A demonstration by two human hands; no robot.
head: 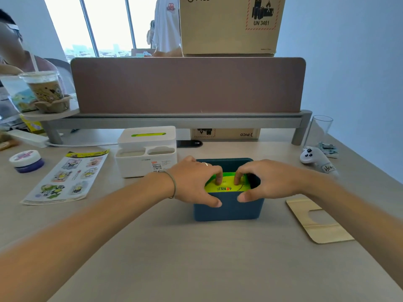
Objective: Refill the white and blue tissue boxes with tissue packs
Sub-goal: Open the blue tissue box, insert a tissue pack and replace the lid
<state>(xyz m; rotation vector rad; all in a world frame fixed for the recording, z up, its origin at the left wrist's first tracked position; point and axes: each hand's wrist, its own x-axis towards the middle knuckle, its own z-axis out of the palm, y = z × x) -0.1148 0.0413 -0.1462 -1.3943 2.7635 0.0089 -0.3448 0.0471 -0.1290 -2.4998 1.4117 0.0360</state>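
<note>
The blue tissue box (pixel 229 209) stands open-topped in the middle of the desk. Inside it lies a green and yellow tissue pack (pixel 226 188). My left hand (pixel 196 182) and my right hand (pixel 268 182) both reach over the box, fingertips pressing on the pack and thumbs against the box's front wall. The white tissue box (pixel 146 149) sits behind and to the left with its lid on; a green strip of tissue pack shows through its top slot. A wooden lid (pixel 316 219) with an oval slot lies flat to the right of the blue box.
A sticker sheet (pixel 65 177) and a small jar (pixel 27 161) lie at the left. A white controller (pixel 316 159) and a drinking glass (pixel 319 129) stand at the right. A desk divider (pixel 187 86) and shelf rail close the back. A person sits far left.
</note>
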